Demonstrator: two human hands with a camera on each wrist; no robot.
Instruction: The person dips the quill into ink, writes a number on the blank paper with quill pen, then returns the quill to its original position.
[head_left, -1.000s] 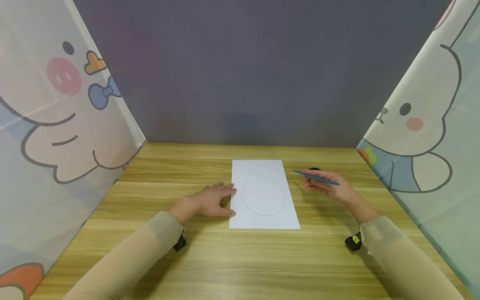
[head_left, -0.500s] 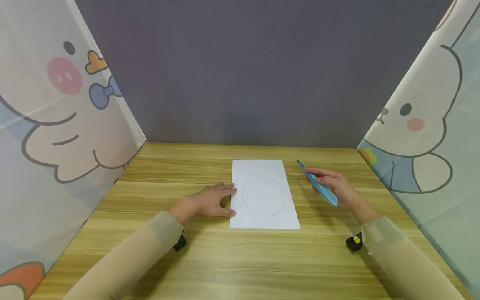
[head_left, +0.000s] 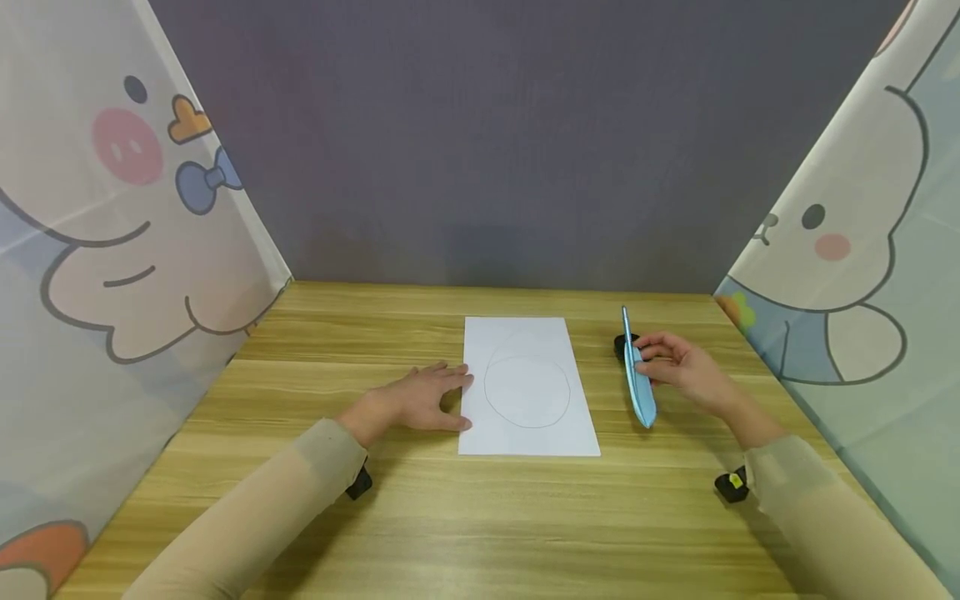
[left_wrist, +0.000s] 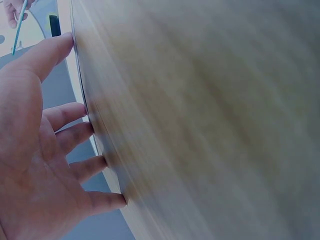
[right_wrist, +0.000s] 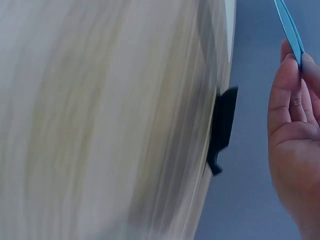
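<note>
On the table lies a white sheet of paper bearing a thinly drawn round outline with a fainter curve above it. My left hand rests at its left edge, fingers spread, thumb and fingertips on the border. In the left wrist view those fingers are straight. Right of the paper, my right hand pinches a light-blue feather pen between thumb and fingers, its thin end pointing up and away. The right wrist view shows the pinch at the feather pen from below.
A small black object, partly hidden behind the feather pen, stands on the wood-grain table. It appears as a dark holder-like shape in the right wrist view. A grey panel closes the back; cartoon-printed cloths flank both sides.
My right hand has shifted slightly right, turning the feather pen from nearly level to steeply raised with its broad side showing. My left hand stays on the paper's edge.
</note>
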